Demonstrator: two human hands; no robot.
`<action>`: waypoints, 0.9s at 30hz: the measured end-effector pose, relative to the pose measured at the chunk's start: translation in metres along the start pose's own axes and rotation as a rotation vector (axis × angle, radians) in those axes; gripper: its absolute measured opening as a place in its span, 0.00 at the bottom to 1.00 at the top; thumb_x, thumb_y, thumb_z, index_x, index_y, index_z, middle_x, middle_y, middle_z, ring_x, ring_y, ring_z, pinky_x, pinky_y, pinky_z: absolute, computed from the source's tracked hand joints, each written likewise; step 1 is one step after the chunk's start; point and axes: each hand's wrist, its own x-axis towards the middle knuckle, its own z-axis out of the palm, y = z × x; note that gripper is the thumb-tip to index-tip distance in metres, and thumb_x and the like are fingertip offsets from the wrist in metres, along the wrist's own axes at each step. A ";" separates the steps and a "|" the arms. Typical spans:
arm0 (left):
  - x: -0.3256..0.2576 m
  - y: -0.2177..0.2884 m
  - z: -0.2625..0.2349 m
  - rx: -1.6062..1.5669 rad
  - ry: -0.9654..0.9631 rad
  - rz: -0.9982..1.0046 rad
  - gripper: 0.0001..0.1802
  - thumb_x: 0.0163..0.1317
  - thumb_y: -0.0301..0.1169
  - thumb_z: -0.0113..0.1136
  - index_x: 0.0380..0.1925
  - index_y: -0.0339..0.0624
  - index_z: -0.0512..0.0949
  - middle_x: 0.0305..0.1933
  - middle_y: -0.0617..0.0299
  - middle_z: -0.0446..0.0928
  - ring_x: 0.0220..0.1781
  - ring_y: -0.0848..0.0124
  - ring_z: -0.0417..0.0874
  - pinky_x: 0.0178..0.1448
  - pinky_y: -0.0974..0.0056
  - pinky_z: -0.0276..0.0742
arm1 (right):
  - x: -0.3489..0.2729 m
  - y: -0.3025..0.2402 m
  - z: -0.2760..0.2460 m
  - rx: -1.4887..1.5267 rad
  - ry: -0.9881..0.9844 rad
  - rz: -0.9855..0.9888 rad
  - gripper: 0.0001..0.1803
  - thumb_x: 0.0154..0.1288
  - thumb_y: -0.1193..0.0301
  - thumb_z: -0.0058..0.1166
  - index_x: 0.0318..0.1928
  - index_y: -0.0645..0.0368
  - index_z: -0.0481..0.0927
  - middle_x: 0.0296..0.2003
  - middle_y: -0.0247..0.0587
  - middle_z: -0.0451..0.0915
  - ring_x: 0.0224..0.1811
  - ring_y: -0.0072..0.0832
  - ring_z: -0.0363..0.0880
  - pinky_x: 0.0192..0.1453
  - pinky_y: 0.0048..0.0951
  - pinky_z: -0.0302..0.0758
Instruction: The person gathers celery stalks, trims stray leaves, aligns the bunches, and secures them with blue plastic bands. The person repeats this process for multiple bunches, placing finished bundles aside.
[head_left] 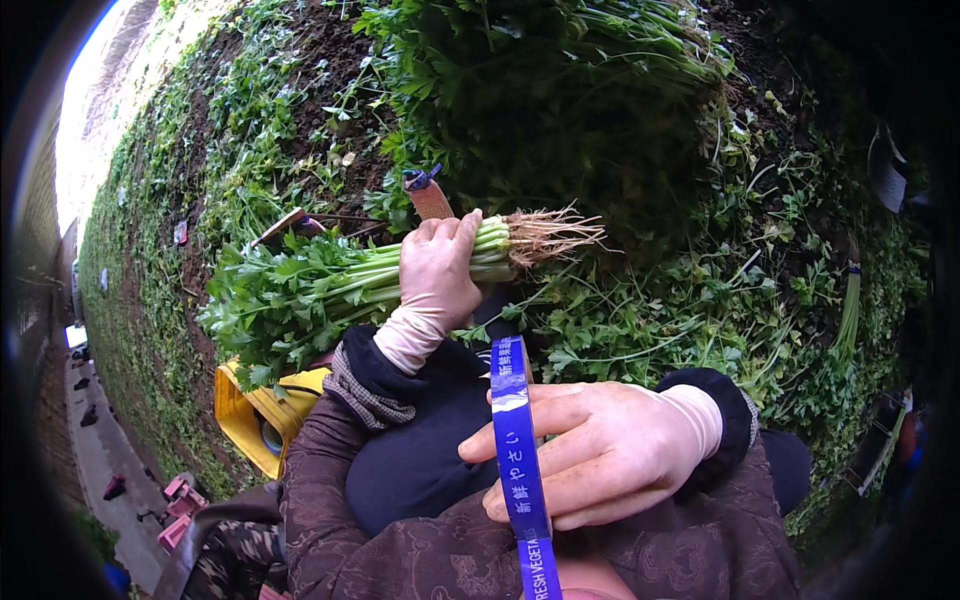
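Note:
My left hand (440, 265), in a pale glove, is closed round a bunch of celery (370, 275) just above its roots. The bunch lies sideways, leaves to the left and tan roots to the right. In front of my lap my right hand (610, 450), also gloved, holds a roll of blue printed tape (520, 455), seen nearly edge-on. Its fingers are fairly straight and slightly apart, and they pass behind the tape. How far they reach through the roll is hidden. Beyond my left hand stands a reddish handle-like piece (428, 197) with a dark blue wrap at its tip.
A large heap of celery (540, 80) lies ahead, roots to the right. Loose leaves and stalks cover the soil around me. A yellow container (250, 425) is by my left side. At the far right lies a tied bunch (850, 305). Pink objects (182, 510) are at lower left.

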 end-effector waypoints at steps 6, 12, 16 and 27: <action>-0.003 -0.001 0.012 -0.013 0.150 0.074 0.33 0.43 0.27 0.65 0.55 0.37 0.75 0.50 0.52 0.78 0.59 0.53 0.76 0.65 0.51 0.69 | -0.003 -0.004 -0.002 -0.002 -0.036 0.049 0.17 0.69 0.71 0.57 0.55 0.65 0.80 0.51 0.43 0.84 0.65 0.52 0.74 0.76 0.58 0.52; -0.005 -0.005 0.015 -0.025 0.171 0.105 0.32 0.42 0.29 0.68 0.53 0.38 0.75 0.46 0.54 0.80 0.50 0.55 0.81 0.58 0.53 0.74 | 0.000 -0.023 -0.014 -0.102 -0.022 0.081 0.16 0.67 0.72 0.58 0.54 0.62 0.82 0.47 0.42 0.86 0.64 0.50 0.75 0.78 0.56 0.49; -0.007 -0.005 0.013 -0.252 0.242 0.077 0.33 0.41 0.34 0.71 0.52 0.39 0.75 0.45 0.54 0.81 0.48 0.55 0.82 0.54 0.52 0.75 | 0.000 0.019 -0.054 -0.193 0.158 0.112 0.17 0.62 0.80 0.59 0.53 0.64 0.81 0.48 0.45 0.85 0.63 0.42 0.76 0.72 0.46 0.63; -0.004 -0.006 0.010 -0.119 0.165 0.135 0.40 0.42 0.33 0.72 0.59 0.35 0.72 0.47 0.52 0.80 0.47 0.56 0.81 0.54 0.54 0.74 | -0.028 0.211 -0.117 0.463 0.510 0.682 0.19 0.69 0.68 0.61 0.55 0.67 0.79 0.48 0.41 0.85 0.51 0.23 0.82 0.62 0.27 0.76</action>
